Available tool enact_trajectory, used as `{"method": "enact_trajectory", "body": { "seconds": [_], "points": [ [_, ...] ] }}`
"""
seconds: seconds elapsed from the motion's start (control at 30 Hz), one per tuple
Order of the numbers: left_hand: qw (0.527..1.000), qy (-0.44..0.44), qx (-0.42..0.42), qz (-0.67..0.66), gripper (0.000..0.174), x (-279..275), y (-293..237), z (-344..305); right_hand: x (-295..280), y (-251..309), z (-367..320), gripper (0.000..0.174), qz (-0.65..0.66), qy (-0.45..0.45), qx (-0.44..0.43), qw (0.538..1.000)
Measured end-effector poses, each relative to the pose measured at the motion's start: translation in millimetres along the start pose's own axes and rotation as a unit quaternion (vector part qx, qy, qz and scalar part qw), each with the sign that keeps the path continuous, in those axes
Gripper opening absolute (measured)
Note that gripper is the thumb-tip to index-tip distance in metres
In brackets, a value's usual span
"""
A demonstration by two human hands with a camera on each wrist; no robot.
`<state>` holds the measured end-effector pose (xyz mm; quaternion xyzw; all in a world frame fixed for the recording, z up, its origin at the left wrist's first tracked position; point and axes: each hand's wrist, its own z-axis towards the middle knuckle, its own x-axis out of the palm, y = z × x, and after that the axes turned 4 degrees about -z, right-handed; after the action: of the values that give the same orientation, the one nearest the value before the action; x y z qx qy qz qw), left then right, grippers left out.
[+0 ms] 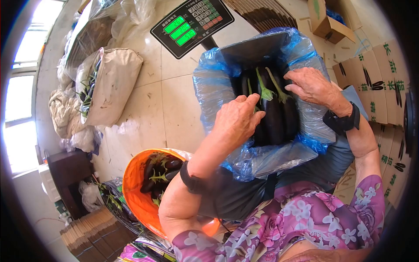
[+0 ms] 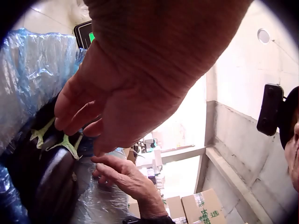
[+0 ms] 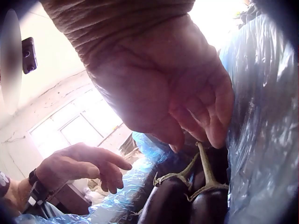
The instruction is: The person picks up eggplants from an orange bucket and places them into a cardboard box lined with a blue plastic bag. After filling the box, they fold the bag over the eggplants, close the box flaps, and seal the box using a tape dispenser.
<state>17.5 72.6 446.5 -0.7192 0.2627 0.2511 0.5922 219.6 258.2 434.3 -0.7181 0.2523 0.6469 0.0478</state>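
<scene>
Several long dark purple eggplants (image 1: 273, 115) with green stems lie side by side in a box lined with clear blue plastic (image 1: 214, 83). Over the box's left side is my left hand (image 1: 235, 118), its fingers loosely bent close to the eggplant caps and nothing visible in its grasp. At the opposite side my right hand (image 1: 310, 85) hangs with relaxed fingers near the stem ends (image 3: 202, 158), also holding nothing visible. The box's inner bottom is hidden under the eggplants.
A scale display (image 1: 192, 26) with green lit digits stands beyond the box. To the left are an orange bucket (image 1: 133, 192) of eggplants and a pale sack (image 1: 118, 83). Printed cartons (image 1: 371, 83) stand at the right, flattened cardboard (image 1: 94, 233) at lower left.
</scene>
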Motion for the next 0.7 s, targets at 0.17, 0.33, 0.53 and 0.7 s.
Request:
{"method": "enact_trajectory", "body": {
  "seconds": [0.17,0.33,0.53,0.7],
  "points": [
    [1.000,-0.006,0.008,0.000,0.031,1.6,4.1,2.1,-0.2,2.9,-0.7,0.027,-0.004,-0.015,0.000,1.000],
    [0.983,-0.068,0.156,0.074,0.042,20.6,5.3,12.3,24.5,-5.3,-1.3,0.022,0.026,-0.103,-0.041,0.993],
    [0.920,0.007,0.295,0.258,0.039,67.9,6.1,30.7,42.4,3.9,19.2,0.021,0.019,0.061,0.050,0.997],
    [0.895,0.012,0.308,0.322,0.029,74.9,-0.7,36.9,59.9,6.2,22.5,0.020,0.006,0.029,0.030,0.999]
  ]
}}
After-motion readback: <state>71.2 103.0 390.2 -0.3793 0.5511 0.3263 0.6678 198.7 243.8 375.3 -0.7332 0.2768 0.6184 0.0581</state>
